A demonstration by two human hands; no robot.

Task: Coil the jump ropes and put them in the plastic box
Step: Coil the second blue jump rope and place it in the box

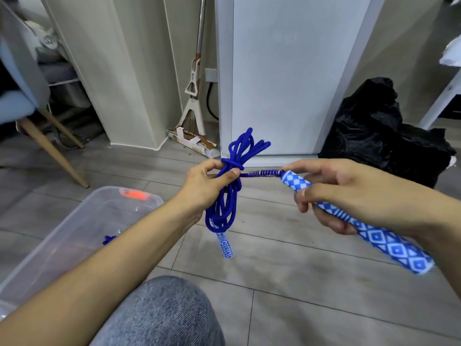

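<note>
One bundled dark-blue cord jump rope (230, 181) was in hand above the grey plank floor (287, 283), its coils gathered and cinched by a wrap. The left hand (207, 188) pinched that wrap closed; the right hand (349, 196) clasped the blue-and-white diamond-patterned handle (389, 240), pulling the tail taut. Its twin handle (225, 245) dangled below. Tightening seemed nearly done; placing remained. The clear plastic box (82, 221) lay to the left, seemingly already holding blue rope (109, 238).

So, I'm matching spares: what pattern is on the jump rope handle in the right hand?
Blue and white diamond checks on the handle; head view shows it best.
</note>
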